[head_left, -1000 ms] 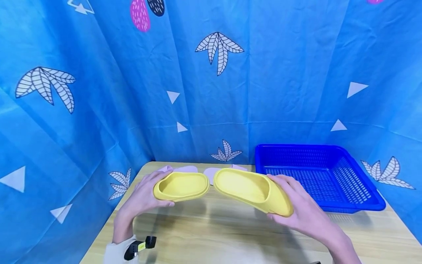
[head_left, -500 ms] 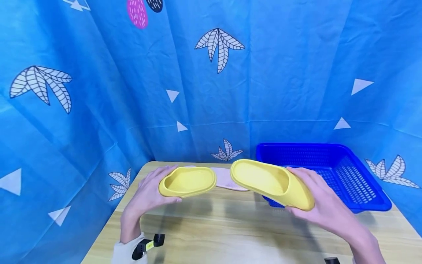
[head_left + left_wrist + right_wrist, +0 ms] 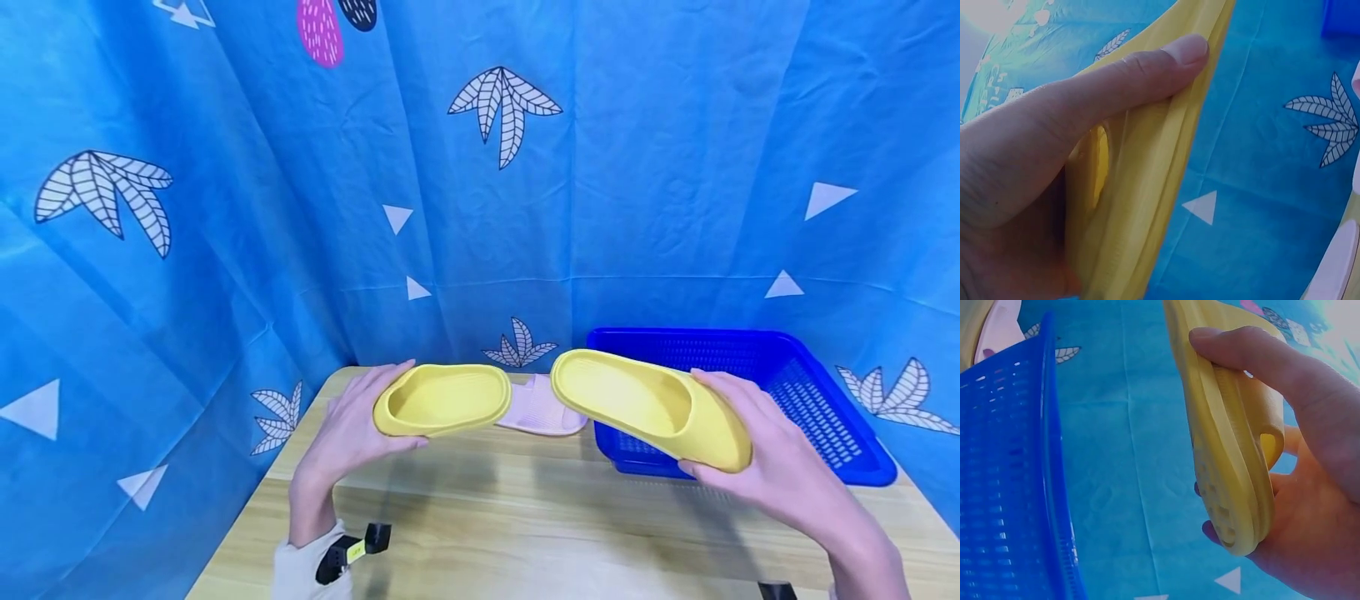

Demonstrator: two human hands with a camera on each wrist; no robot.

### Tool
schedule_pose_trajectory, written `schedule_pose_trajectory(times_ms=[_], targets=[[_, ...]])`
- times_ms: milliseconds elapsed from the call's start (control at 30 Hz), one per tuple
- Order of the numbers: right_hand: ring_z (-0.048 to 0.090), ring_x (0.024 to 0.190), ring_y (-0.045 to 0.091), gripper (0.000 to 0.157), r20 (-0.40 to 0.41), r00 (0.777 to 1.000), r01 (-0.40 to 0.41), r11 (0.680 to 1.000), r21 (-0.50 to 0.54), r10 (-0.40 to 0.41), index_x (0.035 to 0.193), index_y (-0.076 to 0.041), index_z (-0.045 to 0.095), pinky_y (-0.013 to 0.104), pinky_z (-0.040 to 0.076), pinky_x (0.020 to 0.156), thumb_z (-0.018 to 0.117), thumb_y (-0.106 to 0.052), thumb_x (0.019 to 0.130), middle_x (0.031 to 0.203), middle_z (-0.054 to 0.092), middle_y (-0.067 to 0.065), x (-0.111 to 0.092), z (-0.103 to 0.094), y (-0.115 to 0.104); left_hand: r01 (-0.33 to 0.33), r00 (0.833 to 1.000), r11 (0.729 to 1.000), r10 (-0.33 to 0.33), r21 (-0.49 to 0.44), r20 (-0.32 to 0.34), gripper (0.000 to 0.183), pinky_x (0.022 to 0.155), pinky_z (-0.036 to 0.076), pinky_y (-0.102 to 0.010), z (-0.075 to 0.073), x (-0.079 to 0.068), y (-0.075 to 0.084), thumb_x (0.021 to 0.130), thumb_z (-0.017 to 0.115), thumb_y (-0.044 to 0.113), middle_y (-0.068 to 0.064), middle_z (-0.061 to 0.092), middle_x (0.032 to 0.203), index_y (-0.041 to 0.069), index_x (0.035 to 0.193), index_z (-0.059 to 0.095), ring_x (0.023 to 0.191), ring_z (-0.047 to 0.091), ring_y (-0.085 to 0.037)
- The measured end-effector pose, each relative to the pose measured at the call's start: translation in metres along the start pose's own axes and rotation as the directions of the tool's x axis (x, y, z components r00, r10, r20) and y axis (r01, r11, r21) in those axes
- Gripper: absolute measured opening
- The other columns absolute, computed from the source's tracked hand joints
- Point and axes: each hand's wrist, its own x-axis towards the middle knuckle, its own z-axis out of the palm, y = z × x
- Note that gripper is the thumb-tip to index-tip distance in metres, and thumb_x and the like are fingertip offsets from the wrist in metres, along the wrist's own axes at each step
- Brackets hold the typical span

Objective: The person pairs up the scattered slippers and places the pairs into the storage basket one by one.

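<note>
In the head view my left hand (image 3: pixel 360 429) grips a yellow slipper (image 3: pixel 453 398) by its toe end, with the heel pointing right. My right hand (image 3: pixel 776 454) holds a second yellow slipper (image 3: pixel 622 393) the same way, its heel pointing left and raised. Both are up over the table with a narrow gap between their heels. The left wrist view has my thumb along the side of the left slipper (image 3: pixel 1147 169). In the right wrist view, my thumb presses the side of the right slipper (image 3: pixel 1225 444), and fingertips show beyond its studded sole.
Light purple slippers (image 3: pixel 547 410) lie at the back of the wooden table (image 3: pixel 495 533), partly behind the yellow ones. A blue perforated plastic basket (image 3: pixel 873 467) stands at the back right, behind my right hand. A blue patterned curtain (image 3: pixel 645 200) hangs behind and to the left.
Both hands have moved right and slightly up with the yellow slippers. The right slipper now overlaps the basket in view, the gap between the two has widened, and more of one purple slipper shows.
</note>
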Motion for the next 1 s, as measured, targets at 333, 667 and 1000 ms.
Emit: schedule_pose_trajectory(times_ms=[333,667,1000], targets=[[0.048,0.114,0.019,0.116,0.001,0.998,-0.059,0.998,-0.013,0.059,0.153,-0.020,0.049,0.029,0.032,0.080,0.105,-0.024,0.051,0.140,0.058,0.005,-0.003,-0.005,0.006,-0.016,0.998,0.999,0.014,-0.034,-0.061,0.106,0.098,0.039,-0.060,0.006,0.008,0.009,0.060,0.090,0.069,0.002,0.057,0.144,0.022,0.147,0.054,0.131,0.049,-0.026],[0.050,0.116,0.027,0.116,-0.008,0.998,-0.063,0.998,-0.005,0.063,0.151,-0.016,0.050,0.033,0.031,0.084,0.105,-0.021,0.049,0.140,0.058,0.009,-0.002,-0.007,0.010,-0.087,0.989,0.996,0.083,-0.031,-0.119,0.100,0.098,0.039,-0.057,0.010,0.016,0.022,0.060,0.097,0.054,-0.002,0.055,0.141,0.022,0.146,0.056,0.129,0.047,-0.026],[0.050,0.115,0.027,0.117,-0.015,0.998,-0.056,0.998,-0.018,0.056,0.151,-0.016,0.051,0.033,0.031,0.081,0.106,-0.021,0.047,0.140,0.059,0.009,-0.003,-0.006,0.011,-0.114,0.977,0.994,0.113,0.006,-0.181,0.104,0.098,0.034,-0.059,0.017,0.017,0.030,0.059,0.095,0.059,-0.004,0.052,0.144,0.026,0.149,0.054,0.133,0.042,-0.031]])
